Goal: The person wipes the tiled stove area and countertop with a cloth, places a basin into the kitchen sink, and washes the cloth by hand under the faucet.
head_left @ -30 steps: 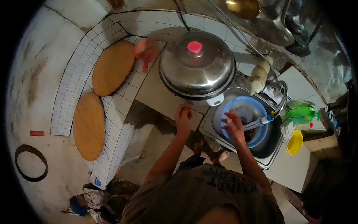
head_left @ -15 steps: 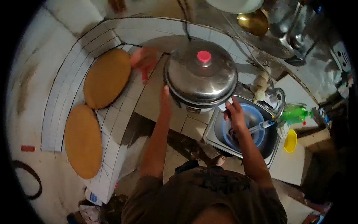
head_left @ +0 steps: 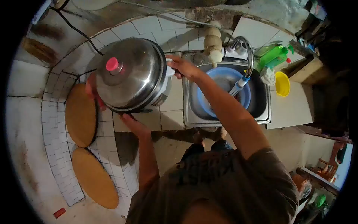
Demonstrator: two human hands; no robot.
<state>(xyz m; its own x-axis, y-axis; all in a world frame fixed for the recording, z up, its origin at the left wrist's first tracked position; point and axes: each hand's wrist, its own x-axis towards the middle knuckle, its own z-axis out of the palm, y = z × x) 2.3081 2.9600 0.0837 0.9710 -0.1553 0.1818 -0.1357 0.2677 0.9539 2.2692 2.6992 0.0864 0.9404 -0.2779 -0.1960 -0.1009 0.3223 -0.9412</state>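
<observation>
A large electric cooker [head_left: 162,98] stands on the tiled counter, covered by a domed metal lid [head_left: 128,80] with a pink knob. My right hand [head_left: 183,68] is closed round the white handle on the cooker's right side. At the lower left rim, my left hand [head_left: 135,125] touches the cooker from below; its fingertips are partly hidden under the edge. A red plastic dipper [head_left: 92,89] lies behind the lid on the left, mostly covered by it.
A steel sink [head_left: 191,112] to the right holds a blue basin [head_left: 203,98] under a tap [head_left: 250,61]. Beyond it are a green bottle [head_left: 271,56] and a yellow bowl [head_left: 282,84]. Two oval brown boards [head_left: 80,115] lie on the left tiles.
Both hands came up to the cooker, and my right hand took hold of its handle. The view has turned, so the cooker now appears further left, with its handle turned upward.
</observation>
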